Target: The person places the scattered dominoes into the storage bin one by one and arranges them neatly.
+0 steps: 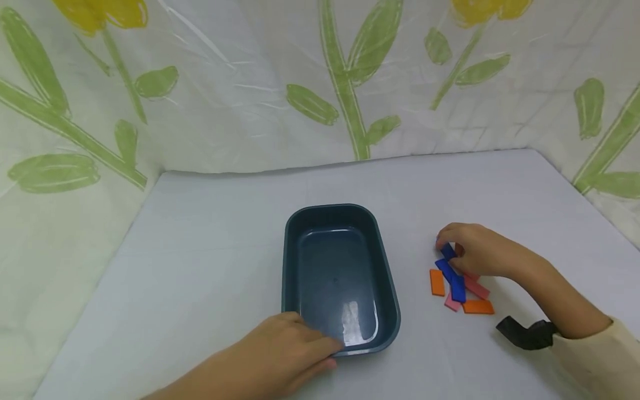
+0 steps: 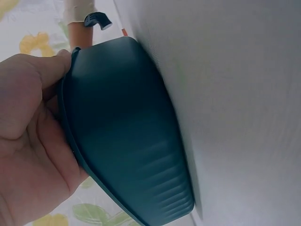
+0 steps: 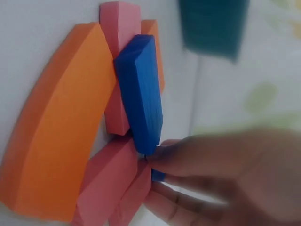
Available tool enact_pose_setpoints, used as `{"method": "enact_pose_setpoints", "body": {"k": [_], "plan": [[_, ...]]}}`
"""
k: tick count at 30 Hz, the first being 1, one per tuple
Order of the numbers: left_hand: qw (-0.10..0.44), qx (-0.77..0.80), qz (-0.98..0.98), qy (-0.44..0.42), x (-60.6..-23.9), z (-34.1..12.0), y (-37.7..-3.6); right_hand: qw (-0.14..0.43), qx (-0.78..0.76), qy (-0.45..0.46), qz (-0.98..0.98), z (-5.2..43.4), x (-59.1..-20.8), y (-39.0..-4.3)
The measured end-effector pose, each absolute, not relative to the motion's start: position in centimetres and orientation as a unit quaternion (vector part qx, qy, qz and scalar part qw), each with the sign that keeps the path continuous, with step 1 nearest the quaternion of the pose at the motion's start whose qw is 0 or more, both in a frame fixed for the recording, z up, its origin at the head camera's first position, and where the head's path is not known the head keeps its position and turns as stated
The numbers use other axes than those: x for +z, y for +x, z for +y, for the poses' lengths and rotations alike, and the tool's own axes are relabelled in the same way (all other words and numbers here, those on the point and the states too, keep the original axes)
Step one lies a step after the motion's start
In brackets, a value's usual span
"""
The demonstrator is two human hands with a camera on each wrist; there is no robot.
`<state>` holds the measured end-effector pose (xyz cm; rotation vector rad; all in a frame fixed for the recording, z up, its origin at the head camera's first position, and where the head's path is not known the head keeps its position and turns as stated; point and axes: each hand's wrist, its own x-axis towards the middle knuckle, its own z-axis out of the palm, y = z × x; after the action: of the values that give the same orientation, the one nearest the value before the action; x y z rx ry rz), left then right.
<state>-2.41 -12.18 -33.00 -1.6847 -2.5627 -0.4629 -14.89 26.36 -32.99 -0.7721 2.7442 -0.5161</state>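
Observation:
A dark teal plastic tray (image 1: 336, 272) stands on the white table, its inside bare. My left hand (image 1: 280, 353) grips the tray's near rim; in the left wrist view, the hand (image 2: 37, 122) holds the edge beside the tray's outer wall (image 2: 122, 127). To the right of the tray lies a loose pile of flat rectangular blocks. Over the pile's far side, my right hand (image 1: 482, 250) pinches a blue block (image 1: 448, 251) between thumb and fingers. In the right wrist view that block (image 3: 158, 176) is mostly hidden by the fingers.
Two more blue blocks (image 1: 457, 289) overlap pink blocks (image 1: 477, 288). Orange blocks lie at the pile's left (image 1: 437, 282) and near side (image 1: 478, 306). A black strap end (image 1: 527, 333) juts from the right wrist. White sheeting (image 1: 240, 111) with painted flowers walls the table.

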Motion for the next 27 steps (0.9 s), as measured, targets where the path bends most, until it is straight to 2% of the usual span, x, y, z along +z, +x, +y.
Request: {"method": "enact_pose_setpoints", "body": {"k": [9, 18, 27], "plan": [[0.027, -0.157, -0.823, -0.545, -33.0, -12.2, -2.5, 0.075, -0.148, -0.261, 0.951, 25.8, -33.1, -14.8], [0.032, -0.165, -0.822, -0.543, -33.0, -12.2, -2.4, 0.025, -0.141, -0.284, 0.948, 23.4, -30.4, -14.2], [-0.036, -0.175, -0.835, -0.52, -32.8, -12.1, -2.5, 0.006, -0.149, -0.353, 0.924, 19.0, -28.0, -14.0]]}}
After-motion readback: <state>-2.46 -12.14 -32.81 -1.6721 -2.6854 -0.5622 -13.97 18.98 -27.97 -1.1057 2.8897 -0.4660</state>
